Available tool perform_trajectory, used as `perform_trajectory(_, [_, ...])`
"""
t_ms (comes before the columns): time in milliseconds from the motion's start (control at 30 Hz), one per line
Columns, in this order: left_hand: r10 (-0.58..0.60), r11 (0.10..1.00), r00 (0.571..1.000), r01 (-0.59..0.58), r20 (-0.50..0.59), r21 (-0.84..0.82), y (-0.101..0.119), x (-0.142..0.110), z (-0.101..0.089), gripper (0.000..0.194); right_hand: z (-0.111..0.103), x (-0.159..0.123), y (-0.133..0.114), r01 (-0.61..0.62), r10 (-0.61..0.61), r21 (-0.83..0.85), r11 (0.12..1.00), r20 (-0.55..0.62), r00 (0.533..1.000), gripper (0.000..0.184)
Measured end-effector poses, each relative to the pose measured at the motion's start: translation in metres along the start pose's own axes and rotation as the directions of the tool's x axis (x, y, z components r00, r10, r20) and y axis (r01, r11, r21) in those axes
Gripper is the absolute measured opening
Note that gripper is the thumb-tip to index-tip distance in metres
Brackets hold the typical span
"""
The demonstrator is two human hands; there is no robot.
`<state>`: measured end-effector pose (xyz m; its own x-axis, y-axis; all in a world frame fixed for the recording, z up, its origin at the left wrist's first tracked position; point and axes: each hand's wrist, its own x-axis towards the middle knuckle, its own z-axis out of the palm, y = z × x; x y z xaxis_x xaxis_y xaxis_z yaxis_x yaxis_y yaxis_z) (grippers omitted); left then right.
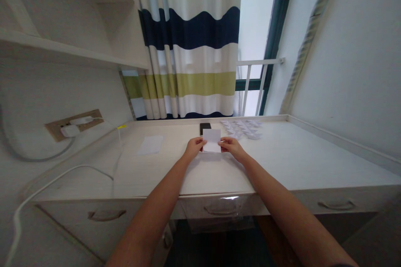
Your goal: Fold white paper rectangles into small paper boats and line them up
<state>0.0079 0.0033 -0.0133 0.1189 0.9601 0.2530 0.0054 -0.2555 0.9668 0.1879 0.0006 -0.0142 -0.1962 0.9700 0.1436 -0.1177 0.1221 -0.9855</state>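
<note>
A small white sheet of paper (212, 141) is held up just above the desk, facing me. My left hand (194, 148) pinches its left edge between thumb and fingers. On the opposite edge, my right hand (232, 147) grips the paper in the same way. Right behind the sheet lies a black phone (205, 126), partly covered by it. Beyond my right hand, several folded white paper pieces (242, 128) are laid out in rows. Flat white paper (151, 144) rests on the desk to the left of my left hand.
The white desk (313, 154) has a raised rim at the back and right, and drawers with handles below its front edge. A white cable (69, 171) crosses the left side, near a wall socket with plugs (75, 125). A striped curtain (200, 58) hangs behind.
</note>
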Motion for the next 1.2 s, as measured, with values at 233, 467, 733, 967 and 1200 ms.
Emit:
perform_trajectory(233, [-0.039,0.988,0.998,0.045,0.042,-0.15,0.004,-0.005,0.003,0.041,-0.002,0.001,0.002,0.051,-0.054,0.053,0.997,0.052,0.997,0.028])
perform_trajectory(467, [-0.057,0.972,0.984,0.094,0.169,-0.217,0.006,-0.006,0.003,0.035,-0.002,0.002,0.0,0.102,-0.106,0.091,0.991,0.045,0.993,0.022])
perform_trajectory(733, [-0.048,0.982,0.98,0.082,0.195,-0.169,0.01,-0.008,0.0,0.022,-0.001,-0.003,-0.004,0.106,-0.109,0.051,0.993,0.081,0.991,0.017])
perform_trajectory(967, [-0.03,0.999,0.985,0.027,0.167,0.02,0.009,-0.009,0.003,0.04,0.001,-0.005,-0.004,0.186,-0.181,-0.089,0.978,0.056,0.982,0.028])
perform_trajectory(1200, [-0.109,0.994,0.972,0.109,0.209,0.009,-0.001,-0.004,0.006,0.04,0.001,-0.003,-0.003,0.186,-0.181,-0.08,0.979,0.057,0.982,0.034])
